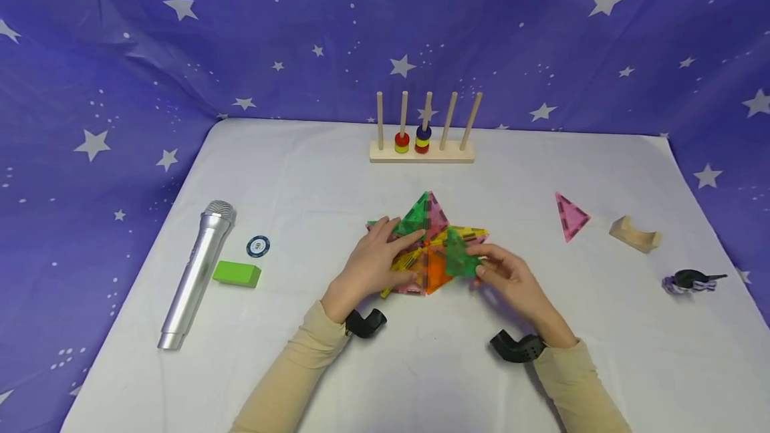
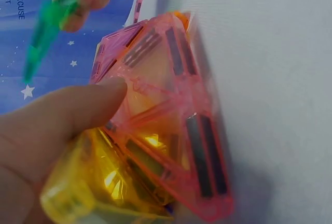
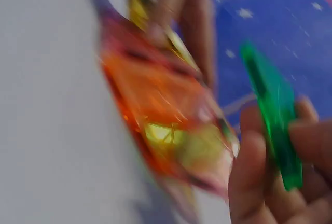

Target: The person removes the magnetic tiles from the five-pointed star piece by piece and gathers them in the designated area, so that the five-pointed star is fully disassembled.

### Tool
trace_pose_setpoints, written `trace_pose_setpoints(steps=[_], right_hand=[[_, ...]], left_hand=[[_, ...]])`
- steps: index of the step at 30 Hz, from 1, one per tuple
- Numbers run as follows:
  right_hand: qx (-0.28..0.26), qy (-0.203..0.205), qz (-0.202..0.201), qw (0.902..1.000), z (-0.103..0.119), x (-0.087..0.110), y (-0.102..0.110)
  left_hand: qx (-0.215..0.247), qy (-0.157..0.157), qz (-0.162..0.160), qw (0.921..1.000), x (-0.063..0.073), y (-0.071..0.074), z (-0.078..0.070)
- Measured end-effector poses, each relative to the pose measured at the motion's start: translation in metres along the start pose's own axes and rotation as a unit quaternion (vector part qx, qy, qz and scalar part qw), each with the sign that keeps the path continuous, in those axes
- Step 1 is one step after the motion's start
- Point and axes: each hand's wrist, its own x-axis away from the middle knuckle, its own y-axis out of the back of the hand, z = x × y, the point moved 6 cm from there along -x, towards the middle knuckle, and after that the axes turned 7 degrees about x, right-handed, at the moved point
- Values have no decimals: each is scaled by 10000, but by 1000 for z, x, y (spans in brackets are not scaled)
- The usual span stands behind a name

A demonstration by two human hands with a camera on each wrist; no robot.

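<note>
A star-shaped build of see-through magnetic tiles (image 1: 438, 272) in green, pink, yellow and orange sits mid-table. My left hand (image 1: 375, 260) rests over its left side with fingers spread. In the left wrist view that thumb (image 2: 98, 102) lies against a pink tile (image 2: 150, 79), above a yellow tile (image 2: 111, 182). My right hand (image 1: 511, 279) pinches a green triangular tile (image 1: 460, 258) between thumb and fingers, at the build's right side. The right wrist view shows this green tile nearly edge-on, apart from the orange tile (image 3: 150, 89). My left hand hides part of the build.
Behind stands a wooden peg stand (image 1: 385, 154) with coloured rings. On the left lie a silver microphone (image 1: 195, 279), a green block (image 1: 236, 274) and a round chip (image 1: 258, 246). To the right are a pink triangular tile (image 1: 571, 218), a wooden arch block (image 1: 634, 236) and a small black-and-purple object (image 1: 692, 280).
</note>
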Motion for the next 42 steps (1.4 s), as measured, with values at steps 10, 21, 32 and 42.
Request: trace_pose_setpoints(steps=[10,21,32,42], right_hand=[[1312,-1177,-1376,9747,-26,-30,105],[2961,-1594,-1623,9277,-43,-29,133],[3753,-380,-579,9243,6,-31,58],[4563,393,1183,8810,12,-22,-42]], left_hand=[[131,46,36,9999,2,0,2],[332,105,355,9988,10,4,8],[340,83,230,9991,8,9,9],[182,120,162,9996,7,7,8]])
